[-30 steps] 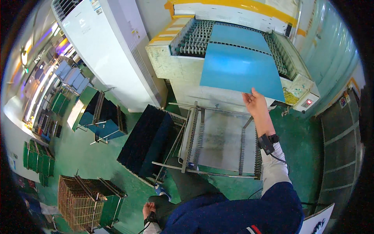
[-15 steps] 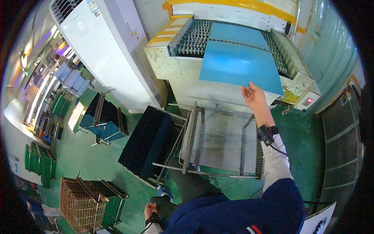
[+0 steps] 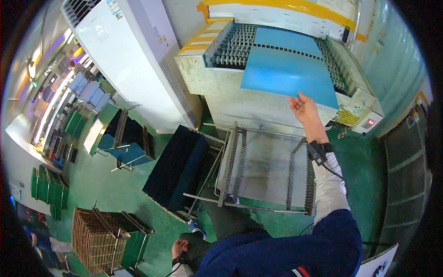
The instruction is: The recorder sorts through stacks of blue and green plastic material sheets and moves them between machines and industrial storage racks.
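A blue flat panel (image 3: 288,74) lies on the rollers of a machine (image 3: 258,108), its near edge jutting out over the front. My right hand (image 3: 304,110) is at that edge with the palm turned up. Its thumb tip overlaps the panel in what looks like a pinch; any fingers under the panel are hidden. A second blue panel (image 3: 287,40) lies farther in on the rollers. Low in the view, my left hand (image 3: 179,248) rests by my leg, fingers curled in, with nothing visible in it.
Below the machine stands a metal slotted rack (image 3: 265,168). To its left is a rack packed with dark panels (image 3: 173,171). More loaded racks (image 3: 99,240) stand on the green floor at left. A tall white cabinet unit (image 3: 131,60) adjoins the machine; a dark framed panel (image 3: 406,175) stands at right.
The near blue panel has slid slightly farther onto the rollers, away from me. My right hand has moved along with its edge. My left hand stays by my leg. The view has shifted a little.
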A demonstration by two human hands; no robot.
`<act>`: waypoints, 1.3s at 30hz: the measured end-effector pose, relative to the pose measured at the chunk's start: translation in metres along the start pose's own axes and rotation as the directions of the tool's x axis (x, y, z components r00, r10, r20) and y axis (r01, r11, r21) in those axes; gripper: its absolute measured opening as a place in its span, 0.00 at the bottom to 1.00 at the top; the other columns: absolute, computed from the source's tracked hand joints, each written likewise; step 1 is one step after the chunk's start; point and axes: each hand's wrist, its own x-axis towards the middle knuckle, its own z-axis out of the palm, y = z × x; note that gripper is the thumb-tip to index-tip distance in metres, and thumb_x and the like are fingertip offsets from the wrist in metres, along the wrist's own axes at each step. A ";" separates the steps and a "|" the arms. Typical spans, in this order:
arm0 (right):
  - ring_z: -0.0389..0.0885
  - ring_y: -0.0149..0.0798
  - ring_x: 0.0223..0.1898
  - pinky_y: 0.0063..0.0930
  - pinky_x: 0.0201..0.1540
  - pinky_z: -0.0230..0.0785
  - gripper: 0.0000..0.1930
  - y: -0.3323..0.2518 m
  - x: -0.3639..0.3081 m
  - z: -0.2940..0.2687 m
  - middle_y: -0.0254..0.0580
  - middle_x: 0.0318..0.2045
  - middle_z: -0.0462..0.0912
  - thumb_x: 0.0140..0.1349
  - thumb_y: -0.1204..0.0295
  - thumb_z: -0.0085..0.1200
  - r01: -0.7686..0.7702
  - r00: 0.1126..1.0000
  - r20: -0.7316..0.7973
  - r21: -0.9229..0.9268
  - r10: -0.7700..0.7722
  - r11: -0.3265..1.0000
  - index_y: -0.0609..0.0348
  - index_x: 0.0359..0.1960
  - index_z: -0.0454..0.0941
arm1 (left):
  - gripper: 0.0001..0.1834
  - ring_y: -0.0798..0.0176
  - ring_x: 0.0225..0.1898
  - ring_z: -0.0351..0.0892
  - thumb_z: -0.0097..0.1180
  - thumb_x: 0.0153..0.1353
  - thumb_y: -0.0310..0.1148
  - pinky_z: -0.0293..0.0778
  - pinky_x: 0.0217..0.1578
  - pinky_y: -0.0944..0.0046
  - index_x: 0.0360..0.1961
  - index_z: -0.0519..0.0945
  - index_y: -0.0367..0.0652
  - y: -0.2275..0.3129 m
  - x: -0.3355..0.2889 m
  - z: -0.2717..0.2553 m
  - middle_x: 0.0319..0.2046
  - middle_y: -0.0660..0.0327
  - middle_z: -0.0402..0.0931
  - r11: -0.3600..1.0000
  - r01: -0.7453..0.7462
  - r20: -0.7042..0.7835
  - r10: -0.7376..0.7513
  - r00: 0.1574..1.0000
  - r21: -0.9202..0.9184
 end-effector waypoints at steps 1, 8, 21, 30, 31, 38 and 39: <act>0.75 0.43 0.39 0.30 0.39 0.71 0.09 -0.001 0.003 -0.003 0.47 0.34 0.74 0.57 0.71 0.50 0.001 1.000 -0.002 0.000 -0.001 1.000 0.60 0.36 0.68 | 0.12 0.56 0.30 0.74 0.44 0.61 0.38 0.74 0.30 0.62 0.34 0.69 0.38 0.002 -0.012 0.015 0.30 0.54 0.72 0.989 -0.014 0.125 -0.005 0.992 0.150; 0.76 0.45 0.37 0.33 0.40 0.71 0.08 -0.005 0.022 -0.010 0.47 0.32 0.75 0.56 0.71 0.50 0.016 1.000 -0.015 0.006 -0.016 1.000 0.62 0.34 0.69 | 0.13 0.64 0.32 0.76 0.49 0.59 0.37 0.74 0.32 0.68 0.37 0.70 0.36 0.012 -0.144 0.195 0.29 0.59 0.73 0.758 -0.265 0.468 -0.060 0.881 0.597; 0.75 0.47 0.38 0.36 0.42 0.72 0.09 -0.008 0.068 -0.020 0.49 0.33 0.74 0.57 0.72 0.49 0.066 0.998 -0.009 0.061 -0.066 0.996 0.64 0.34 0.66 | 0.18 0.71 0.23 0.75 0.56 0.53 0.44 0.70 0.21 0.71 0.31 0.76 0.37 -0.064 -0.193 0.326 0.23 0.62 0.76 0.013 -0.680 0.608 -0.460 0.647 0.733; 0.76 0.38 0.37 0.29 0.38 0.71 0.17 0.008 0.050 -0.005 0.44 0.34 0.77 0.58 0.59 0.51 -0.052 0.982 0.170 -0.210 0.089 0.976 0.63 0.35 0.72 | 0.21 0.69 0.21 0.75 0.56 0.52 0.48 0.70 0.21 0.68 0.24 0.76 0.37 -0.105 -0.174 0.349 0.16 0.60 0.73 -0.167 -0.707 0.524 -0.559 0.642 0.688; 0.76 0.38 0.37 0.29 0.38 0.71 0.17 0.013 0.050 -0.011 0.44 0.34 0.77 0.58 0.59 0.51 -0.051 0.981 0.170 -0.214 0.089 0.976 0.63 0.35 0.72 | 0.21 0.69 0.21 0.75 0.56 0.52 0.48 0.70 0.21 0.68 0.24 0.76 0.37 -0.110 -0.171 0.351 0.16 0.60 0.73 -0.164 -0.707 0.525 -0.560 0.640 0.688; 0.76 0.38 0.24 0.31 0.30 0.66 0.28 0.137 0.111 -0.079 0.42 0.23 0.78 0.47 0.42 0.50 0.119 0.993 0.122 -0.978 -0.004 -0.170 0.60 0.24 0.78 | 0.21 0.47 0.25 0.74 0.50 0.50 0.49 0.70 0.28 0.52 0.20 0.77 0.39 -0.138 -0.168 0.354 0.19 0.51 0.74 -0.404 -0.890 0.701 -0.573 0.425 0.210; 0.77 0.42 0.27 0.37 0.32 0.66 0.30 0.158 0.107 -0.079 0.47 0.24 0.78 0.46 0.41 0.50 0.193 0.958 0.244 -0.937 -0.153 -0.292 0.63 0.27 0.78 | 0.21 0.47 0.25 0.74 0.49 0.50 0.49 0.70 0.28 0.52 0.21 0.77 0.39 -0.137 -0.170 0.352 0.20 0.50 0.74 -0.429 -0.878 0.732 -0.526 0.433 0.211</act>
